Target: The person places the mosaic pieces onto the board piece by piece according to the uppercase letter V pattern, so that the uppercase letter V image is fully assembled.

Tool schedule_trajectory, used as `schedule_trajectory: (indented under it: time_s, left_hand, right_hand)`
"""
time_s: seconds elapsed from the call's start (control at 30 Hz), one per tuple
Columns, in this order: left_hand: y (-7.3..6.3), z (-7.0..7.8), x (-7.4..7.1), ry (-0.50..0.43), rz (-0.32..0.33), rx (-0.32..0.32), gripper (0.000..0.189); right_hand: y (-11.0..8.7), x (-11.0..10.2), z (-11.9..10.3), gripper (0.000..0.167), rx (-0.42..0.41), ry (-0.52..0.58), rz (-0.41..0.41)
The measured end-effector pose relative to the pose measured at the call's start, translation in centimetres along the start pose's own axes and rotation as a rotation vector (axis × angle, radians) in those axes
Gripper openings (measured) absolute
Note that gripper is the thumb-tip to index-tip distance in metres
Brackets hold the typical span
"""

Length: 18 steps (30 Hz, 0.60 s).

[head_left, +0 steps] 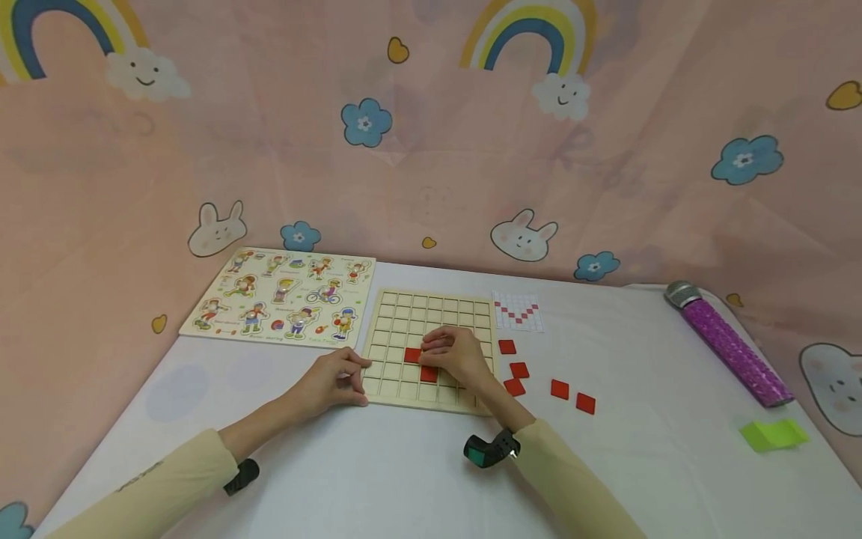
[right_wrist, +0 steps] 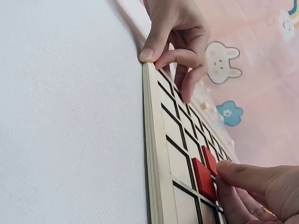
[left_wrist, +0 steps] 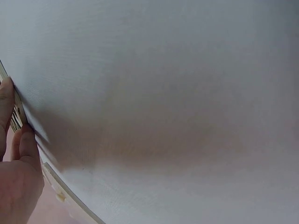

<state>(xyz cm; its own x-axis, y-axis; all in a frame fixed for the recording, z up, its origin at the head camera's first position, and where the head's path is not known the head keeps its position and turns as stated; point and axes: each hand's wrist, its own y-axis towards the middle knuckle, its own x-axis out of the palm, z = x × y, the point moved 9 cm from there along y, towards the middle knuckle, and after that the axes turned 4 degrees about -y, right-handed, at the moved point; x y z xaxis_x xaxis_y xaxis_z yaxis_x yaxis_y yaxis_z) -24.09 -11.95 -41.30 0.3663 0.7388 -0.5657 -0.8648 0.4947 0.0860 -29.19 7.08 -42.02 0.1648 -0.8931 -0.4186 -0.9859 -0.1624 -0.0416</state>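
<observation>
A wooden grid board (head_left: 396, 369) lies flat on the table, two red square tiles (head_left: 428, 373) set diagonally in its cells. My left hand (head_left: 334, 380) grips the board's near left corner, thumb at the edge and index finger a little farther up. In the right wrist view, its other fingers curl over the grid. Over the board's middle, my right hand (head_left: 458, 355) pinches at the upper-left red tile (head_left: 412, 355) with thumb and fingertips. Part of that tile is hidden behind the fingers. Several loose red tiles (head_left: 518, 370) lie right of the board.
A card (head_left: 518, 311) with a red V of squares on a grid lies at the board's far right. A picture puzzle board (head_left: 276, 296) sits at the left. Farther right are a glittery purple microphone (head_left: 737, 348) and a green paper note (head_left: 774, 435).
</observation>
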Motion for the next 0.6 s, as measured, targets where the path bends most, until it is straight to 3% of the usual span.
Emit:
schedule_trajectory:
  time_s: [0.3, 0.6]
  left_hand:
    - [0.1, 0.2, -0.1, 0.023, 0.003, 0.007, 0.021]
    - [0.1, 0.2, 0.0, 0.013, 0.003, 0.002, 0.022]
  right_hand:
    - [-0.6, -2.0, 1.1, 0.029, 0.041, 0.053, 0.002]
    - [-1.4, -5.5, 2.6, 0.035, 0.094, 0.063, 0.033]
